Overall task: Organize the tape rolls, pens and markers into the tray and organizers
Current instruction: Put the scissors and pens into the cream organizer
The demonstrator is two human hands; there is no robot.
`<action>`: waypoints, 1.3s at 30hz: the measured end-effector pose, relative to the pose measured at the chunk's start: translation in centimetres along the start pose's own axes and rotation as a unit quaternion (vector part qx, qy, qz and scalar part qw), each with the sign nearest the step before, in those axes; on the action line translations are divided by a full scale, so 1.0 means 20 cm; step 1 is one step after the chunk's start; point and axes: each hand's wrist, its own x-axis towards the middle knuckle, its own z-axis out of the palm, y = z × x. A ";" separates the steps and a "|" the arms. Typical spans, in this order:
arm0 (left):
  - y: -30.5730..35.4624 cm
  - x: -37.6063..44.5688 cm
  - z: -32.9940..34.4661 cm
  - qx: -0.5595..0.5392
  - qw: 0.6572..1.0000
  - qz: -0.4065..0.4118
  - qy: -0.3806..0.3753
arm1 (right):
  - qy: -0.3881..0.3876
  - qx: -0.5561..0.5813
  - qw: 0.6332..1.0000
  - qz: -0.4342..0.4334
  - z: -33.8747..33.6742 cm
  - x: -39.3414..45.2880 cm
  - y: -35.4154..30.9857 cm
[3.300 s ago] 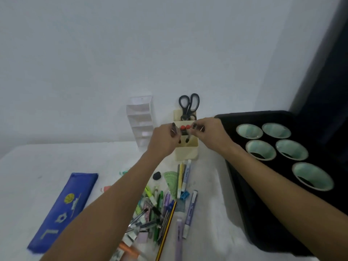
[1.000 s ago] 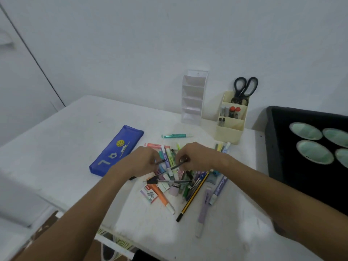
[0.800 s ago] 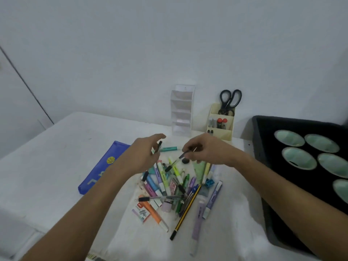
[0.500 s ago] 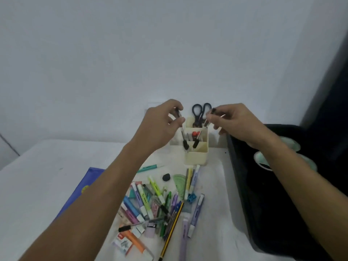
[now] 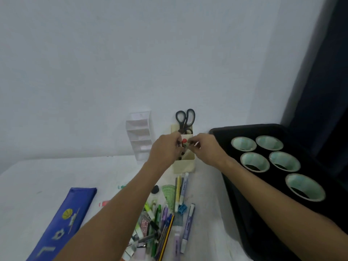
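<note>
My left hand (image 5: 165, 149) and my right hand (image 5: 205, 147) meet over the cream desk organizer (image 5: 185, 166) by the wall. Each pinches the top of a thin dark pen (image 5: 181, 155) that reaches down into the organizer's front compartments; the fingers hide most of both pens. Red-capped items (image 5: 184, 141) stand in the middle compartment, and black scissors (image 5: 185, 119) stick up from the back one. A loose pile of pens and markers (image 5: 162, 223) lies on the white table below my arms. Several pale green tape rolls (image 5: 243, 144) sit in the black tray (image 5: 244, 127) on the right.
A clear tiered organizer (image 5: 140, 134) stands left of the cream one, against the wall. A blue pencil case (image 5: 62, 223) lies at the lower left. A green protractor (image 5: 168, 193), a black eraser (image 5: 155, 189) and a blue sharpener (image 5: 182, 207) lie among the pens.
Both hands took a pen each from the pile, carried them up to the cream organizer and have now lowered them into it. The view shifted from the pile to the organizer.
</note>
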 end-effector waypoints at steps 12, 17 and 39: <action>-0.10 -0.02 0.12 0.057 0.998 0.006 -0.035 | -0.097 -0.046 0.994 0.003 0.13 0.00 0.05; -0.13 -0.04 0.13 0.050 0.997 0.015 -0.059 | -0.078 -0.007 0.997 0.005 0.14 -0.01 0.05; -0.41 -0.74 -0.33 0.031 0.968 -0.139 -0.205 | -0.271 -0.026 0.949 -0.162 0.34 -0.31 -0.41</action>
